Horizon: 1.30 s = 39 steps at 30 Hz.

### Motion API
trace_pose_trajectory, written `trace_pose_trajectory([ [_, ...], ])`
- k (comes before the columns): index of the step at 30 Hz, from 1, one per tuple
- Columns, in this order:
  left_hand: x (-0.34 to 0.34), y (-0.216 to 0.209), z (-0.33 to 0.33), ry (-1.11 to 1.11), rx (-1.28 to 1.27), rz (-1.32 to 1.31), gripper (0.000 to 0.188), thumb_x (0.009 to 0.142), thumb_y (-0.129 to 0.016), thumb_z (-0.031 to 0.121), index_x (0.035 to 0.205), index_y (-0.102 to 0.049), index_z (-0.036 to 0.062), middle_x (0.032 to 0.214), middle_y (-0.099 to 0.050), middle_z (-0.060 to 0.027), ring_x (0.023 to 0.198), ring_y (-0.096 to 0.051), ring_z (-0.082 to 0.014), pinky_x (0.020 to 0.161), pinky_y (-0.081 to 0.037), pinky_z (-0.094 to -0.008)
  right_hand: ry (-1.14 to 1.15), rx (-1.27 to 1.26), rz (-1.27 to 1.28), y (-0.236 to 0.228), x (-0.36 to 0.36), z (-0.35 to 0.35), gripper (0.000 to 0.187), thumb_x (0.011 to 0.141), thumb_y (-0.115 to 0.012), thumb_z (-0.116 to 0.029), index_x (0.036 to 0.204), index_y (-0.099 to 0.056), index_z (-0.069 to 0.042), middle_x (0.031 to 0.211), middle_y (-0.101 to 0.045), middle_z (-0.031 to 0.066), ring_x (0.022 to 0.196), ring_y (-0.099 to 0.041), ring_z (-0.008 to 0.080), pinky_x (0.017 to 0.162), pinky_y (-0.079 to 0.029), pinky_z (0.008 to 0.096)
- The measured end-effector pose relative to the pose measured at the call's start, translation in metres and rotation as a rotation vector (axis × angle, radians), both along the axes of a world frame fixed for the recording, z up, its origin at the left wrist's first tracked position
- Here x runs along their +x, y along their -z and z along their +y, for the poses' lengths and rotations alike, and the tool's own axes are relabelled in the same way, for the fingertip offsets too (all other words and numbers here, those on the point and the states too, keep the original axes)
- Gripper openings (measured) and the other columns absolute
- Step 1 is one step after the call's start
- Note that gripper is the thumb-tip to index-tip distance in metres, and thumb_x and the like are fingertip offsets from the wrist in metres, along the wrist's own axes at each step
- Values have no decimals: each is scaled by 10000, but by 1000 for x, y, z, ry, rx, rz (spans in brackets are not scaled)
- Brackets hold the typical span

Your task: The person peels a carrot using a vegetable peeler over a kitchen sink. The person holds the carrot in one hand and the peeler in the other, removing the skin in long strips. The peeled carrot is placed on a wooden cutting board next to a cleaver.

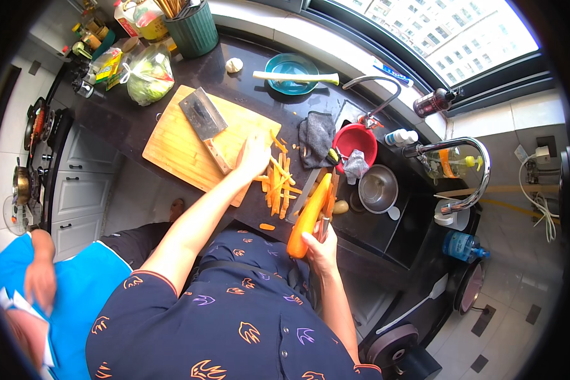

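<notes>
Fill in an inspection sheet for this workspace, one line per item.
Surface: dark counter, cutting board on it.
Job's things: carrot in the right hand; cleaver lying on the board; carrot strips beside the board.
Clutter: garlic bulb, teal plate with a pale stalk across it, grey cloth.
Hands: right closed around the carrot; left hand at the board's right edge, grip unclear.
Cables: white cable hanging by the right wall.
Surroundings: window, tap, another person in blue.
</notes>
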<state>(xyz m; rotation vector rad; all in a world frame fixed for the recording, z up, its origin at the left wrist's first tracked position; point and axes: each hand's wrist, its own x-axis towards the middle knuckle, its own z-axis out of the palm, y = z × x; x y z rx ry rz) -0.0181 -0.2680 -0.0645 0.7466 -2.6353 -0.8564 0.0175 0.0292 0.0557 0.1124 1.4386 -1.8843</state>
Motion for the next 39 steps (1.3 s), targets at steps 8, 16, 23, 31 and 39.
trace_pose_trajectory([
  [8,4,26,16,139,203,2,350,864,-580,-23,1183,-662,96,1287,-538,-170,1245,-490,-369,1083,-421,-441,-26,41,8,-20,-1,-7,392,801,-834,-70,1036,-521,-65,1000,-632,49,914,-638,138,856,-532,307],
  [16,92,-23,32,89,-250,-316,287,878,-617,62,1163,-588,37,1147,-570,-176,1132,-584,-324,941,-533,-395,-29,72,-17,-9,3,1,378,803,-832,-58,980,-499,-84,985,-626,39,891,-634,132,840,-531,298],
  [23,75,-17,32,77,-87,-515,231,882,-690,186,1006,-554,46,1011,-656,-189,904,-707,-324,719,-594,-435,-97,60,-9,3,2,-5,381,799,-835,-59,947,-485,-94,963,-626,41,870,-632,129,817,-536,298],
  [31,33,-1,44,-73,75,77,502,942,-649,232,1388,-499,56,1238,-601,-200,1073,-603,-343,948,-495,-431,-115,89,14,-8,-3,-17,395,804,-839,-89,931,-466,-100,955,-612,35,886,-620,123,839,-524,297],
  [39,24,-57,41,91,720,39,531,962,-654,261,1433,-503,68,1394,-576,-153,1309,-532,-291,1090,-411,-374,-16,55,69,1,-12,-10,391,802,-844,-123,907,-467,-116,878,-596,2,765,-583,71,710,-492,236],
])
